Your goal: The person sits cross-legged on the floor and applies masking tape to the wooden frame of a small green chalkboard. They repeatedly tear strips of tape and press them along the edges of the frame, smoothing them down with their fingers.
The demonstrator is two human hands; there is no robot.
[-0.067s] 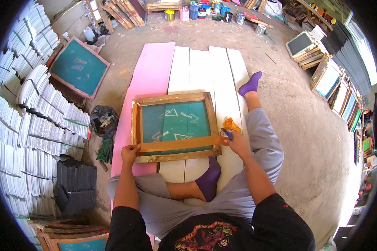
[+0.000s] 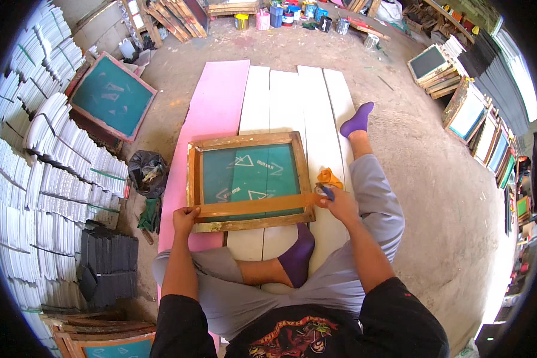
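A wooden-framed printing screen (image 2: 302,143) with green mesh and pale printed shapes lies flat on the boards before me. A strip of brown tape (image 2: 250,206) stretches across its near part, from the left side of the wood to beyond the right. My left hand (image 2: 185,219) pinches the tape's left end at the frame's near left corner. Just past the right side, my right hand (image 2: 340,206) is closed around a slim blue cutter (image 2: 326,191) at the tape's other end. An orange cloth (image 2: 329,177) lies just beyond that hand. My fingers partly hide the tape there.
Pink (image 2: 219,95) and white boards (image 2: 286,95) form the work surface; my legs rest on and beside it. Stacked white sheets (image 2: 59,197) and a black bag (image 2: 148,173) stand left. More screens (image 2: 113,95) lean around, with paint cans (image 2: 241,22) at the back.
My right hand and the blue cutter have turned very slightly. The left hand, tape and screen stay where they were.
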